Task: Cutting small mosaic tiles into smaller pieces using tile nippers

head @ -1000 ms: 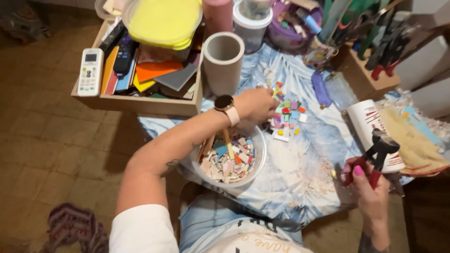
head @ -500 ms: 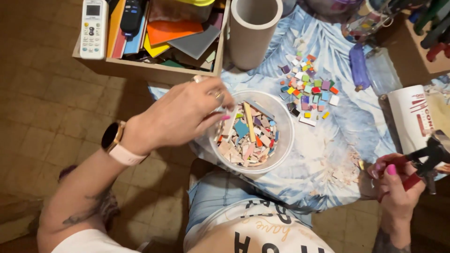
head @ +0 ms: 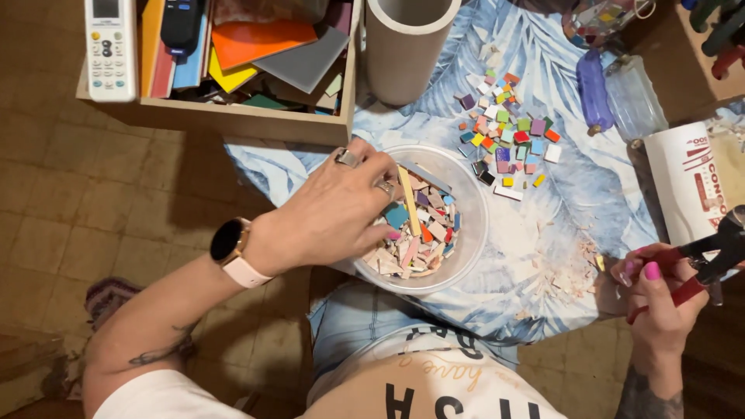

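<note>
Under my left hand (head: 334, 217), now dipped into the clear bowl (head: 473, 233), fingers pinch tile scraps (head: 423, 233); right hand (head: 660, 299) grips red nippers (head: 702, 268).

The left hand (head: 334, 213) has sunk deeper among the tile pieces (head: 423, 229) in the clear bowl (head: 469, 233).

Background only: white remote control (head: 110, 48) sat on the left rim of a shallow wooden box (head: 256, 120) packed with flat coloured sheets, orange (head: 262, 39) and grey (head: 306, 62) on top. Grey cylindrical tube (head: 403, 46) stood upright just right of the box. Loose pile of small coloured square tiles (head: 508, 132) lay on a blue-and-white leaf-print cloth (head: 582, 202) covering the desk. Purple bottle (head: 594, 91) lay beside a clear one (head: 635, 97). White paper bag with red print (head: 687, 182) sat at the right edge. Brown tiled floor (head: 85, 202) was on the left.
</note>
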